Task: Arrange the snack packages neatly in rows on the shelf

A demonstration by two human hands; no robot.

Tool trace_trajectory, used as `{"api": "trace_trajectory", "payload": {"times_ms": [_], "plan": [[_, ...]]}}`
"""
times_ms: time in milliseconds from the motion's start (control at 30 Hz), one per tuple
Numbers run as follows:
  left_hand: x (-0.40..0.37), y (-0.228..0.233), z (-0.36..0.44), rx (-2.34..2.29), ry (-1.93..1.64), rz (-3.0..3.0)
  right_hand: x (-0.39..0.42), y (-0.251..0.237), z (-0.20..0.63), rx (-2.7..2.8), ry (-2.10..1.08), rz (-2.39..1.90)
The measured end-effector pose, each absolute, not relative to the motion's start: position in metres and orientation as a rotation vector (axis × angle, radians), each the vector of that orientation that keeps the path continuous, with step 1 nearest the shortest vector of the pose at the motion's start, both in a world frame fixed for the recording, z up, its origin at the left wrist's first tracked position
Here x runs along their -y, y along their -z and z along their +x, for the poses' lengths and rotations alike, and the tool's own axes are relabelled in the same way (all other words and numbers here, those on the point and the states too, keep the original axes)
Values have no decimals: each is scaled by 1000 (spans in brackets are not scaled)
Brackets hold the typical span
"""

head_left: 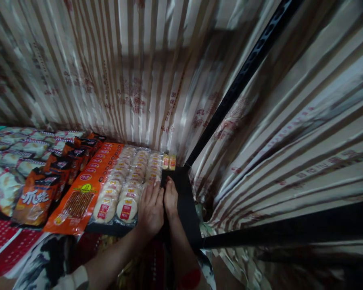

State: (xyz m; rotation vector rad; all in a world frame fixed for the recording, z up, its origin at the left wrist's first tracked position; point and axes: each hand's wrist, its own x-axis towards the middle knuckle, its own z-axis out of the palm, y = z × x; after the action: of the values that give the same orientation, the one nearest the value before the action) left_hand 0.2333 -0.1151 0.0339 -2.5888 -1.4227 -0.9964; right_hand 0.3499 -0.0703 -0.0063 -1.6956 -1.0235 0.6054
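Observation:
My left hand (151, 207) lies flat over the near end of the rightmost row of clear-wrapped rice crackers (155, 165), its fingers stretched forward. My right hand (170, 197) is beside it, turned on edge over the black shelf (187, 213), fingers extended and nothing visible in them. Two more rows of round white rice crackers (127, 207) with red labels run along the left of my left hand. Two small yellow packets (169, 162) sit at the far end, beyond my fingertips. My left palm hides the front of the rightmost row.
Orange snack packs (83, 187) overlap in a row left of the crackers. Further left are orange-brown bags (36, 197) and white bags (6, 189). A striped curtain (133, 80) hangs behind. Black metal posts (230, 96) rise at the shelf's right corners.

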Motion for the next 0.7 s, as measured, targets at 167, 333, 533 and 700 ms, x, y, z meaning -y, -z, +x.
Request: {"api": "trace_trajectory", "payload": {"times_ms": [167,333,533,700], "plan": [[130,-27,188,1543,750,-2498,70,-6,323,1060,-725,-1667],[126,-10,180,1530,641,-2553,63,1,314,1082,-719,-1652],[121,-5,181,1567,597,-2552,61,2,309,1081,-729,-1641],[120,-5,177,1510,600,-2580,59,1,308,1098,-742,-1643]]}}
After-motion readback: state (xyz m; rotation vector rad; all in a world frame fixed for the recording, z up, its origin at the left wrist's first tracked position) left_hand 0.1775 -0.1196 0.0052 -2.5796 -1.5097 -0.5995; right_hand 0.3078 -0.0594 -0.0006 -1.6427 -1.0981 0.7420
